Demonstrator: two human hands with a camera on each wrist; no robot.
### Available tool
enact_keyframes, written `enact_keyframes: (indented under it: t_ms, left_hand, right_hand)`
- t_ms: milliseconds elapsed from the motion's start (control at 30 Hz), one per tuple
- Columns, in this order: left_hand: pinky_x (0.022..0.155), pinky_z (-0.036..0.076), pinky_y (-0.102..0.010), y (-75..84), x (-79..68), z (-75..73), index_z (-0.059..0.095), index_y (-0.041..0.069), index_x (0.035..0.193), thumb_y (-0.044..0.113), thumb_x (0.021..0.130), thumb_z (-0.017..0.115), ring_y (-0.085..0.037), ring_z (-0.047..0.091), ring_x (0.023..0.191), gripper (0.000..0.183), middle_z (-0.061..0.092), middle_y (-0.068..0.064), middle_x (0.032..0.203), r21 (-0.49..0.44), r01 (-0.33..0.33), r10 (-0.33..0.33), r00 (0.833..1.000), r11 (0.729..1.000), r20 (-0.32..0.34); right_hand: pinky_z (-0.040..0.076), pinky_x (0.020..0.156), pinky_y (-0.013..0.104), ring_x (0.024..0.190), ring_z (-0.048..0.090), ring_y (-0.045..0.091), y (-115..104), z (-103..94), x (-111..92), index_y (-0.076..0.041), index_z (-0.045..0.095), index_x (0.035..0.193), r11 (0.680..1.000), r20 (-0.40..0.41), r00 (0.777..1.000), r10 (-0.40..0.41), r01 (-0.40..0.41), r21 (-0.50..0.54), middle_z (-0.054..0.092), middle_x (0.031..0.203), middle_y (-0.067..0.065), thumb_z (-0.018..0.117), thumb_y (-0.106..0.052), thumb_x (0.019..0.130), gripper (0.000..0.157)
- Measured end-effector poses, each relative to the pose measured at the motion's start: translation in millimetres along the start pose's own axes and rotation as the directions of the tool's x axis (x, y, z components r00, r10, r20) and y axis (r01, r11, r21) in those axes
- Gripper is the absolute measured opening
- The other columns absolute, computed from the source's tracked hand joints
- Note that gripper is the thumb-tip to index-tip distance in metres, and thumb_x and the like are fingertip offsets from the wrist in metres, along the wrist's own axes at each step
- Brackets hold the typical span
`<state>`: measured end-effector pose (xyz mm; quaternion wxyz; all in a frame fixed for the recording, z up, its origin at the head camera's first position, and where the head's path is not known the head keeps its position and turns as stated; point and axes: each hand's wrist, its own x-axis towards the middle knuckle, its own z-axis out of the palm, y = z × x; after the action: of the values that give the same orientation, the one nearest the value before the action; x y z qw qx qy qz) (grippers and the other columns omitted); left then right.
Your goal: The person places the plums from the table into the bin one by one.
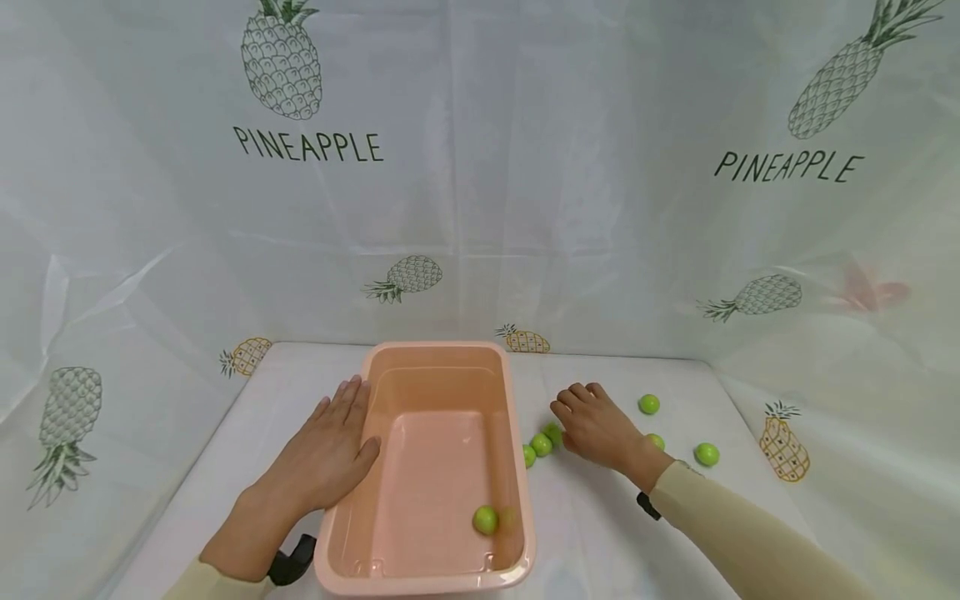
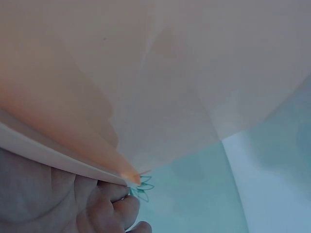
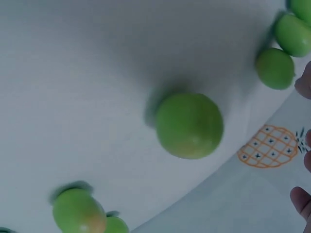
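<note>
A peach-coloured plastic basin [image 1: 390, 354] stands on the white table. My left hand [image 1: 330, 442] rests along its left rim, fingers straight and thumb over the edge; in the left wrist view, the palm and fingers [image 2: 102, 213] lie against the rim's outer side. Inside the basin, near its front right corner, sits one small round green fruit [image 1: 485, 520]. To the right of the basin, my right hand [image 1: 600, 429] hovers with bent fingers beside a row of green fruits [image 1: 542, 444]. In the right wrist view its fingertips [image 3: 302, 199] are spread apart, and I see nothing held between them.
More green fruits lie right of my right hand: one farther back [image 1: 649, 404], one partly behind the wrist [image 1: 656, 442], and one farther right [image 1: 707, 454]. A plastic sheet [image 1: 555, 208] printed with pineapples hangs behind and around the table [image 1: 600, 533].
</note>
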<state>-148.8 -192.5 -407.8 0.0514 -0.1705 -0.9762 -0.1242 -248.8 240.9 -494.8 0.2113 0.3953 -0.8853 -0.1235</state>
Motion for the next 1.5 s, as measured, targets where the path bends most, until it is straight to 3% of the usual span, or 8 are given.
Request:
enact_keyframes:
  t_ms: [267,767,933,1200,1500]
  left_hand:
    - [0.124,0.028,-0.067,0.4,0.7,-0.8,0.027,-0.015,0.160,0.028,0.106,0.054,-0.050,0.026,0.157,0.073,0.026,-0.033,0.168,-0.010,0.001,0.000,1.000,1.000,0.002]
    - [0.124,0.029,-0.067,0.4,-1.0,-0.8,0.029,-0.014,0.160,0.032,0.108,0.054,-0.050,0.028,0.156,0.073,0.028,-0.033,0.168,-0.001,-0.001,0.001,1.000,1.000,-0.008]
    - [0.123,0.030,-0.067,0.0,-0.7,-0.3,0.031,-0.014,0.159,0.033,0.108,0.055,-0.051,0.030,0.156,0.074,0.030,-0.033,0.167,0.008,-0.004,0.004,1.000,1.000,-0.019]
    - [0.124,0.029,-0.067,-0.1,-0.3,0.9,0.029,-0.014,0.160,0.034,0.108,0.053,-0.051,0.028,0.156,0.074,0.027,-0.033,0.168,0.007,-0.007,0.007,1.000,1.000,-0.004]
    - [0.123,0.029,-0.067,-0.2,0.5,-0.2,0.031,-0.014,0.159,0.034,0.108,0.054,-0.051,0.029,0.155,0.074,0.029,-0.033,0.167,0.022,-0.008,0.008,1.000,1.000,-0.013]
  right_hand:
    - [0.054,0.100,0.045,0.117,0.061,0.026,-6.4,12.8,-2.7,-0.015,0.064,0.123,0.996,0.122,0.991,-0.055,0.064,-0.063,0.066,0.123,0.003,0.078,-0.033,0.090,0.040]
    - [0.054,0.100,0.046,0.117,0.059,0.027,-12.1,23.3,-2.7,-0.012,0.066,0.113,0.991,0.080,0.994,-0.080,0.088,-0.099,0.067,0.119,0.005,0.080,-0.029,0.092,0.030]
    - [0.052,0.105,0.050,0.118,0.059,0.030,-5.5,27.8,-6.2,-0.009,0.065,0.111,0.993,0.077,0.997,-0.012,0.021,-0.113,0.066,0.118,0.008,0.076,-0.026,0.093,0.028]
    - [0.048,0.101,0.052,0.103,0.056,0.033,9.1,27.0,-12.9,-0.008,0.058,0.102,0.975,0.002,0.977,0.212,-0.211,-0.070,0.058,0.100,0.009,0.071,-0.035,0.090,0.033]
    - [0.050,0.092,0.051,0.093,0.055,0.033,21.6,27.0,-14.6,-0.005,0.056,0.097,0.964,-0.099,0.967,0.236,-0.245,-0.098,0.055,0.091,0.010,0.069,-0.040,0.090,0.038]
